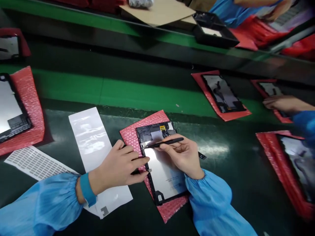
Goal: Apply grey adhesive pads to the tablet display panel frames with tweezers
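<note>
**Right hand holds a stylus at the corner of a tablet's pale panel; left hand steadies the frame**

Both hands work over a tablet at mid-view, lying on a red bubble-wrap pouch. Its long axis runs almost 12 to 6 o'clock, leaning slightly toward 11. The right hand lies over the upper half, its grip clenched on a black stylus pinched between thumb and fingers. The stylus tip points to 9 o'clock from that hand and reaches the upper-left corner of the pale panel. The left hand enters from 8 o'clock, with its fingers across the black frame. A dark item shows beneath them; whether this grip holds it cannot be told. At 9 o'clock from the pouch lie a glossy white film sheet and a sheet of grey labels. Other tablets rest on the table, and a co-worker's hand shows at 3 o'clock.
</note>
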Tool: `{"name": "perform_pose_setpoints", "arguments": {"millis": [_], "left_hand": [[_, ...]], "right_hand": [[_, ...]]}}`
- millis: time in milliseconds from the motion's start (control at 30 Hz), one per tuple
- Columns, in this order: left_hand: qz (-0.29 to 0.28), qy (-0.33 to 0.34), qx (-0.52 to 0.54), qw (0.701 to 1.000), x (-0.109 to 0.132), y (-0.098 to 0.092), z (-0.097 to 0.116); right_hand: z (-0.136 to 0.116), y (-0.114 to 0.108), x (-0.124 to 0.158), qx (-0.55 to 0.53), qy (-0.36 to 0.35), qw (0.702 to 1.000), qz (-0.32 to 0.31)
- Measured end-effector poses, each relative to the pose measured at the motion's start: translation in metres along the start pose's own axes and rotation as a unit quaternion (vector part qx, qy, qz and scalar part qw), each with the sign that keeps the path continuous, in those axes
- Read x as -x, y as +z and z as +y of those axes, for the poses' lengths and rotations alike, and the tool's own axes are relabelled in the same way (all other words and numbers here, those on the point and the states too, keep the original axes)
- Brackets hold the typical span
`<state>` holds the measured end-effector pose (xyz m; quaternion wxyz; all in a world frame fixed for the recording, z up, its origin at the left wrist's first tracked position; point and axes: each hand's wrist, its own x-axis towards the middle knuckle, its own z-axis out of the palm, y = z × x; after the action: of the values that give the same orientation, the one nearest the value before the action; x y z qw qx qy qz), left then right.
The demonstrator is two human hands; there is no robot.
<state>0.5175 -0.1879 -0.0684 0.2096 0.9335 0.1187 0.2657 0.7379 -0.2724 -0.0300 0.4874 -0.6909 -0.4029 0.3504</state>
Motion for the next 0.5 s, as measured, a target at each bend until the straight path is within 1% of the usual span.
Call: {"name": "perform_pose_setpoints", "arguments": {"millis": [233, 433, 500], "left_hand": [[0.004, -0.004, 0.018, 1.0, -0.0028, 0.0001, -0.0009], [0.009, -0.003, 0.014, 1.0, -0.0031, 0.0003, -0.0007], [0.015, 0.001, 0.007, 1.0, -0.0029, -0.0006, -0.0001]], "right_hand": [[0.0016, -0.004, -0.0015, -0.016, -0.002, 0.999, -0.028], [0.0034, -0.0041, -0.0038, -0.025, -0.038, 0.998, -0.038], [0.0034, -0.0034, -0.0042, -0.026, -0.038, 0.998, -0.04]]}}
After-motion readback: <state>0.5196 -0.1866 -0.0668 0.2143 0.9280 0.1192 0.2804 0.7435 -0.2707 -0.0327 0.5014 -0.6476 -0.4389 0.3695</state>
